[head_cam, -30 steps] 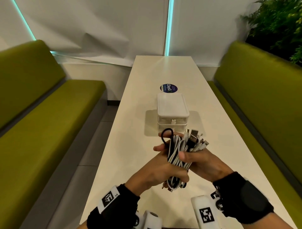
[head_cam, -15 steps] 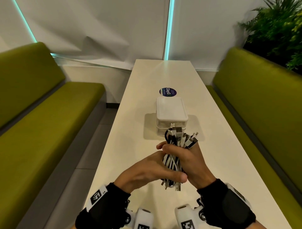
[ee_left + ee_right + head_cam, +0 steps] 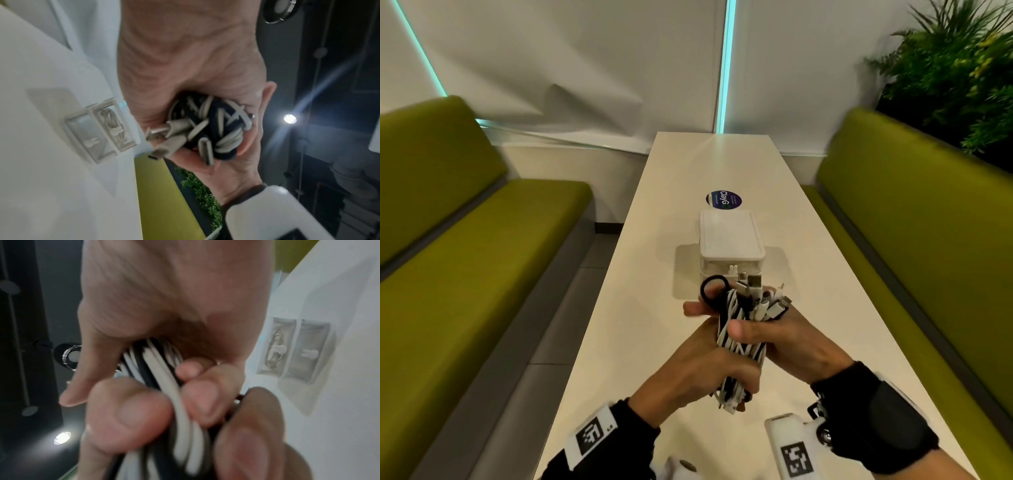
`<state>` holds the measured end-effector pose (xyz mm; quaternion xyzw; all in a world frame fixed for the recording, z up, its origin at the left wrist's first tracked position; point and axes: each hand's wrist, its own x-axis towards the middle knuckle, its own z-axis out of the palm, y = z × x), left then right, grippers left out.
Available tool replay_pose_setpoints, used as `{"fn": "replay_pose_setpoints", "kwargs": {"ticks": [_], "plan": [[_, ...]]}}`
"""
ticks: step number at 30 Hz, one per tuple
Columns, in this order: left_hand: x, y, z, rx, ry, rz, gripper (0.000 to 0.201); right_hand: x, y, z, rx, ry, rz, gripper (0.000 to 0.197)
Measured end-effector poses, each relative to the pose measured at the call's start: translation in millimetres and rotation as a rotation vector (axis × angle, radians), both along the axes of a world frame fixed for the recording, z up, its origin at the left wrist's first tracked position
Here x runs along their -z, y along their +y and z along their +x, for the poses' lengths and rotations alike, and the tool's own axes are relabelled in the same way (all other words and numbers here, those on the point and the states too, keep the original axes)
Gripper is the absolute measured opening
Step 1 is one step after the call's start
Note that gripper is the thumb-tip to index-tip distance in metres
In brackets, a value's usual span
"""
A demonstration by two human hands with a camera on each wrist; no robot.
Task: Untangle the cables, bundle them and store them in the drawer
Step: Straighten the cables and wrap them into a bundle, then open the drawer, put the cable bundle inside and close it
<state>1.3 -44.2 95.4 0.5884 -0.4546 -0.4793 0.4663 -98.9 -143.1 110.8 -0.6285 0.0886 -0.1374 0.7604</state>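
A bundle of black and white cables (image 3: 739, 342) is held upright over the table. My left hand (image 3: 702, 370) grips its lower part. My right hand (image 3: 791, 339) grips the middle, thumb across the strands. Plugs (image 3: 760, 298) fan out of the top, and a black elastic loop (image 3: 714, 287) sticks up at the top left by my left fingertips. The left wrist view shows the plug end (image 3: 205, 129); the right wrist view shows the strands (image 3: 164, 378) squeezed between fingers. Just behind stands a small white two-drawer box (image 3: 729, 240), both drawers closed; one drawer (image 3: 115, 128) holds coiled cable.
The long white table (image 3: 619, 342) runs away from me, with a round dark sticker (image 3: 724, 199) behind the box. Green benches (image 3: 465, 274) flank both sides. A plant (image 3: 955, 68) stands at the far right.
Both hands kept hold of the bundle and turned it. The black elastic loop, hidden half a second ago, shows again at the top left. The plugs have spread out more.
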Motion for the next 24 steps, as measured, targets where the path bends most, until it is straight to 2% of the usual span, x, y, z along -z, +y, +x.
{"fn": "replay_pose_setpoints", "kwargs": {"ticks": [5,7,10,13,15,19,22,24], "plan": [[1.9,-9.0,3.5,0.065,-0.021,0.058,0.004,7.6,5.6,7.1,0.268,0.015,-0.085,0.024],[4.4,-8.8,8.8,0.076,-0.065,0.063,0.010,16.0,9.2,10.1,0.363,0.023,-0.140,0.016],[10.6,-2.8,12.8,0.026,-0.130,0.069,0.019,23.3,10.0,14.9,0.453,-0.029,-0.196,0.023],[16.8,3.3,9.9,-0.007,-0.158,0.030,0.055,25.6,8.5,17.5,0.529,-0.078,-0.161,0.030],[21.7,2.8,9.2,-0.030,-0.124,-0.004,0.069,27.6,12.0,17.4,0.531,-0.123,-0.068,0.031],[27.2,-2.9,8.2,0.001,-0.051,0.001,0.052,34.1,18.5,14.3,0.545,-0.152,0.003,0.027],[37.2,-7.4,5.6,-0.008,-0.116,0.013,0.038,39.1,17.5,11.7,0.517,-0.110,0.014,0.020],[45.3,-9.1,4.0,-0.035,-0.155,0.016,0.039,42.0,16.3,9.6,0.493,-0.068,0.045,0.020]]}}
